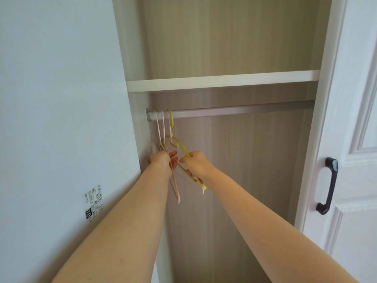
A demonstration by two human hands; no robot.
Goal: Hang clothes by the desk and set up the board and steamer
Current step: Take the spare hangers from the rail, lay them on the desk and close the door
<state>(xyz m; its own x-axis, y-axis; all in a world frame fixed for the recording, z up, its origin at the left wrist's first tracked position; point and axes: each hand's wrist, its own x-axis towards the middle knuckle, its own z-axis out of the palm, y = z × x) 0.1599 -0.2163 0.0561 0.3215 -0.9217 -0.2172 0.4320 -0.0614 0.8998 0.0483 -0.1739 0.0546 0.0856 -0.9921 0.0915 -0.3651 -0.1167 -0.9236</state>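
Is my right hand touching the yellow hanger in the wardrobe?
Touching. The head view shows the right hand with its fingers curled round the yellow hanger, which passes through the grip and comes out below the hand.

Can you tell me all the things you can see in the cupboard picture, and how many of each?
pink hangers: three hooks show, pale pink, on the left end of the rail
yellow hangers: at least one, hooked on the rail right of the pink ones; exact count unclear
rail: one, silver, across the wardrobe under the shelf
shelf: one, white-edged, above the rail
wardrobe door: one, white, open on the right
door handle: one, black, on the door
label: one, white with print, on the left panel
left hand: grips the pink hangers
right hand: pinches a yellow hanger
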